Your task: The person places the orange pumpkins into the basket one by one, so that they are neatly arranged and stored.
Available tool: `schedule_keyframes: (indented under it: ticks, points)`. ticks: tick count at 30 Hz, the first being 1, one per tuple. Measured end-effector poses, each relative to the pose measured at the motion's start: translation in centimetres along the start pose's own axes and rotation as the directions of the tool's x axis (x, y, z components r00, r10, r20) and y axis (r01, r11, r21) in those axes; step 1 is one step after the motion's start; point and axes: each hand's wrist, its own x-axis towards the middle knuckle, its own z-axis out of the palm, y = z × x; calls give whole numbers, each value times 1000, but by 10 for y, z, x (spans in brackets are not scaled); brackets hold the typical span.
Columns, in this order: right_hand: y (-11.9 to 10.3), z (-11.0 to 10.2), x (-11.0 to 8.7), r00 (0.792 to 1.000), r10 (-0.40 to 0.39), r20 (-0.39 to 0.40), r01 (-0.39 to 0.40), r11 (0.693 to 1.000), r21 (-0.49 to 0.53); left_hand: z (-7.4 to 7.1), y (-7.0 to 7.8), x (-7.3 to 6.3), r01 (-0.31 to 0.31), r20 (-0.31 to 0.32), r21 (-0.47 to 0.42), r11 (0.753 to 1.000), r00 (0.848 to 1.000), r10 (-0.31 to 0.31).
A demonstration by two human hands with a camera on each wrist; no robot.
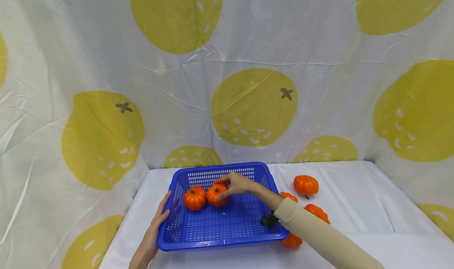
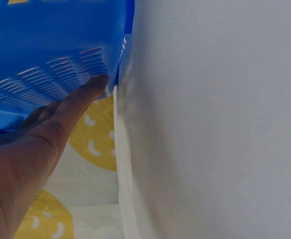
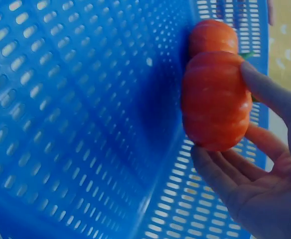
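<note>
A blue plastic basket [image 1: 220, 243] with slotted walls stands on the white-covered table. Inside it, toward the back left, two small orange pumpkins with green stems sit side by side. My right hand [image 1: 237, 184] reaches in over the right rim and holds the right-hand pumpkin [image 3: 215, 99], thumb on one side and fingers on the other. The second pumpkin [image 1: 195, 199] is just left of it, partly hidden in the right wrist view. Against the basket's left outer wall, my left hand [image 1: 156, 225] rests with its fingers extended along the slots [image 2: 56, 74].
Several more orange pumpkins lie right of the basket, one farther back [image 1: 306, 185], another [image 1: 317, 212] partly behind the right sleeve [image 1: 319, 233], and one [image 1: 292, 240] by the front right corner. A lemon-print cloth [image 1: 319, 103] hangs behind and at both sides.
</note>
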Motion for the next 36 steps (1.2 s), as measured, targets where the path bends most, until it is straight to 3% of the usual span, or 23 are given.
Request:
schedule_keyframes:
  ticks: [9, 14, 28, 36]
  points:
    - [7, 7, 5, 1000, 8, -24, -9, 999, -34, -2, 3, 0, -2, -10, 8, 1000, 1000, 2]
    - [9, 10, 1, 1000, 17, 5, -17, 999, -30, -2, 1, -1, 3, -9, -2, 1000, 1000, -3]
    - [8, 16, -5, 998, 60, 4, -60, 997, 46, 0, -1, -1, 1, -7, -8, 1000, 1000, -1]
    - [10, 12, -3, 996, 89, -9, -88, 995, 37, 1, -1, -1, 0, -7, -3, 1000, 1000, 0]
